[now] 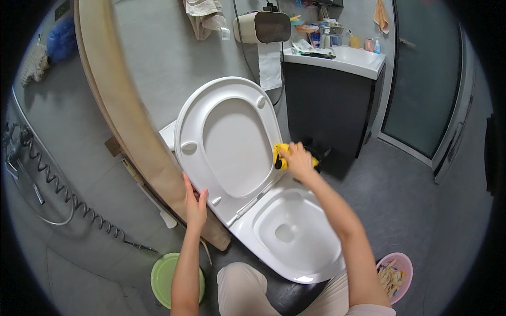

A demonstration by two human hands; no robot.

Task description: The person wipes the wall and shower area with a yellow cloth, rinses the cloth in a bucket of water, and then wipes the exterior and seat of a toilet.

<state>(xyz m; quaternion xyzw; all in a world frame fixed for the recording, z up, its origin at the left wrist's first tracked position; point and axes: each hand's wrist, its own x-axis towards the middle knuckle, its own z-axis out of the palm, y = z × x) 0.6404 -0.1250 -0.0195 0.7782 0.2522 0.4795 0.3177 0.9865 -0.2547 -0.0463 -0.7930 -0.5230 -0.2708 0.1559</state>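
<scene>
A white toilet stands before me, its seat (189, 110) and lid (237, 142) raised together against the back. My left hand (195, 205) is on the left edge of the raised seat and lid, thumb toward the seat's face and some fingers hidden behind. In my right hand (300, 162) is a yellow cloth with black parts (280, 157), touching the seat's right edge near the hinge. Below lies the open toilet bowl (296, 233), white inside, with a little water at the drain.
A long tan panel or covered board (146, 138) leans at the left of the toilet. A green basin (161, 278) and a pink bin with litter (409, 272) flank me on the floor. The dark vanity cabinet (324, 102) and toilet-paper holder (272, 27) stand behind right.
</scene>
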